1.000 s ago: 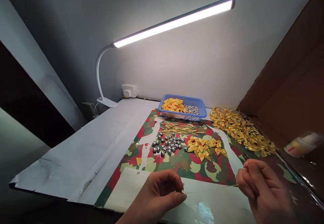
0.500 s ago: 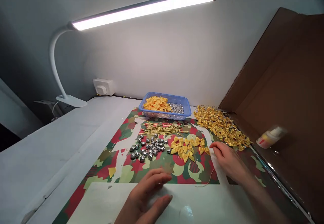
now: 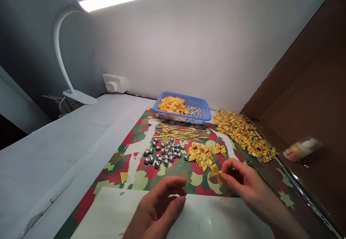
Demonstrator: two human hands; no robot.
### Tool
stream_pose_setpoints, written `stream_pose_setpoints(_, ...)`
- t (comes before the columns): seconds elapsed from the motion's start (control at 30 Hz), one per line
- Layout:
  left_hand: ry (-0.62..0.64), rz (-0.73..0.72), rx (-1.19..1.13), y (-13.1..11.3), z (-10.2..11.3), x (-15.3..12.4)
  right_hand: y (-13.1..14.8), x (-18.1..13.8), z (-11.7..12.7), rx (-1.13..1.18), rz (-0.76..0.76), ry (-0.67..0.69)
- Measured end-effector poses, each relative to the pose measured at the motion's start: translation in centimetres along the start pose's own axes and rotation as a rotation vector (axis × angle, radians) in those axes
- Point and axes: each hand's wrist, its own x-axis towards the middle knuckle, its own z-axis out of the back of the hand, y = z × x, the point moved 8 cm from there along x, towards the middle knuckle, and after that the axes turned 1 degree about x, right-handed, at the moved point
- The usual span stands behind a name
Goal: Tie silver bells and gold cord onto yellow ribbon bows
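Note:
Between the thumb and forefinger of my right hand (image 3: 248,185) is a yellow ribbon bow (image 3: 215,171), pinched by its right side just above the patterned sheet. My left hand (image 3: 162,203) hovers over the white board (image 3: 113,210), its thumb and fingers curved and apart with nothing between them. A small group of yellow bows (image 3: 201,155) lies beyond my right hand. Left of those bows are scattered shiny silver jingle bells (image 3: 167,152). Behind the bells rests a loose bundle of gold ties (image 3: 178,133).
At the back stands a blue basket (image 3: 207,114) of yellow bows and silver bells. A heap of gold bows with ties (image 3: 243,132) lies at the right, near a cardboard box (image 3: 305,87) and a small bottle (image 3: 300,150). A clip-on lamp (image 3: 58,48) overhangs the table.
My right hand has picked up a bow from the right of the group and drawn it nearer. The left hand stays open, its thumb and fingertips closer together. The view has tilted down slightly.

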Motion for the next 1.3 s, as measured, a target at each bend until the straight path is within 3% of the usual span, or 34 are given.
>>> stream_pose_setpoints(0.1,0.07,-0.05,-0.09,-1.2,-1.2,0.1,3.0,-1.8,-2.9,0.044,0.032,0.109)
stream_pose_setpoints(0.2,0.146,-0.009,-0.149,-1.2,-1.9,0.3,4.2,-2.4,-5.2,0.093,0.035,0.196)
stream_pose_setpoints(0.3,0.202,0.034,-0.214,-0.8,-1.9,0.3,3.8,-2.3,-6.9,0.324,-0.029,0.241)
stream_pose_setpoints(0.43,0.174,0.121,-0.332,0.0,-1.2,-0.3,2.6,-2.2,-8.7,0.735,-0.164,0.207)
stream_pose_setpoints(0.57,0.174,0.097,-0.299,0.0,-0.8,-0.6,2.4,-2.3,-9.8,0.9,-0.222,0.173)
stream_pose_setpoints(0.73,0.2,0.066,-0.257,0.1,-0.9,0.1,1.4,-2.3,-9.8,0.906,-0.25,0.07)
stream_pose_setpoints(0.93,0.151,0.202,-0.33,1.4,-1.0,0.7,-2.2,-3.5,-8.6,0.715,-0.132,-0.244)
stream_pose_setpoints(1.1,0.169,0.207,-0.333,1.4,-1.3,0.8,-1.8,-3.4,-9.1,0.429,0.088,-0.152)
stream_pose_setpoints(1.2,0.114,0.22,-0.333,1.5,-1.0,0.8,-1.1,-3.0,-8.4,0.397,0.236,-0.201)
stream_pose_setpoints(1.3,0.114,0.237,-0.317,1.3,-1.2,0.6,-1.2,-2.8,-8.2,0.385,0.277,-0.222)
